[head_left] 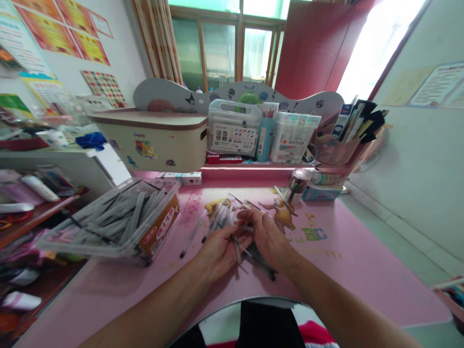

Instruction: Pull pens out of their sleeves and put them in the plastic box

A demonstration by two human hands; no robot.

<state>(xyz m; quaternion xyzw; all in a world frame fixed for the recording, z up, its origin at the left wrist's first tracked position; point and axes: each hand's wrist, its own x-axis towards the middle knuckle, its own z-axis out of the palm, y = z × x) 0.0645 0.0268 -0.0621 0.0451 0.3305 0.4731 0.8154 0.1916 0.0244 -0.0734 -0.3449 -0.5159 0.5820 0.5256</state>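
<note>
1. Pink desk (357, 261) printed with cartoon animals, beneath a wooden-framed window (221, 48).
2. Clear plastic box (161, 195) on the desk's left side, packed with grey pens (123, 217).
3. Left hand (221, 253) and right hand (268, 239) both closed on slim pens (250, 253), held together just above the desktop.

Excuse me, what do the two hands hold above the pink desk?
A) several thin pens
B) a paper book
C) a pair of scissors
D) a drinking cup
A. The left hand and the right hand close around several thin pens just above the pink desk.
</note>
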